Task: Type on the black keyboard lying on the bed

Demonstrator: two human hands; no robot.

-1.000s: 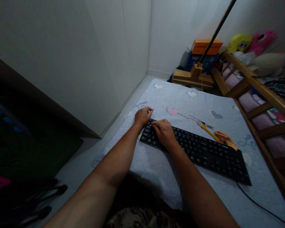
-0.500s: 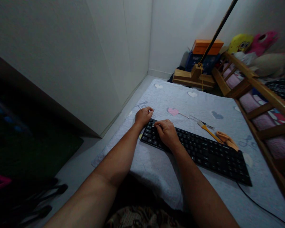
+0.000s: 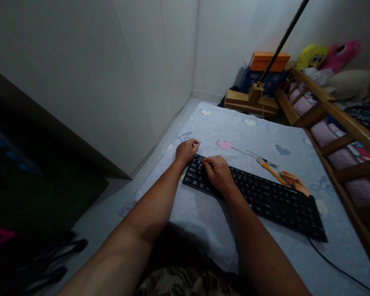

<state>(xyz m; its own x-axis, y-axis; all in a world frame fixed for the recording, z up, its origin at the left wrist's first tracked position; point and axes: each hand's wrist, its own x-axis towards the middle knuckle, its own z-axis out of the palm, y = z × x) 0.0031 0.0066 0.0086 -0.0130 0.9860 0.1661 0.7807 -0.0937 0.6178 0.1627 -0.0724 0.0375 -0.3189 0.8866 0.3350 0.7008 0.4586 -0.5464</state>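
Note:
A black keyboard (image 3: 274,201) lies slantwise on the heart-patterned cloth (image 3: 200,222). At its far left corner rests my left hand (image 3: 186,151), fingers curled closed; what they hold, if anything, is hidden. My right hand (image 3: 218,172) is over the left part of the keys, thumb and fingers pinched together. A tiny pale bit shows at those fingertips, too small to name. Beyond the keyboard lie a thin white stick (image 3: 239,150), a slim metal tool like tweezers (image 3: 255,155), a yellow-handled brush (image 3: 269,167) and a folded orange-brown cloth (image 3: 292,180).
A cable (image 3: 336,265) runs from the keyboard toward the lower right. Along the right stands a wooden bed rail (image 3: 342,119). A pale cabinet side (image 3: 126,82) rises at left. Behind are a pole on a wooden base (image 3: 253,98) and an orange box (image 3: 269,61).
My right hand has shifted slightly to the right over the keys, still pinched. My left hand and the things on the cloth have stayed put.

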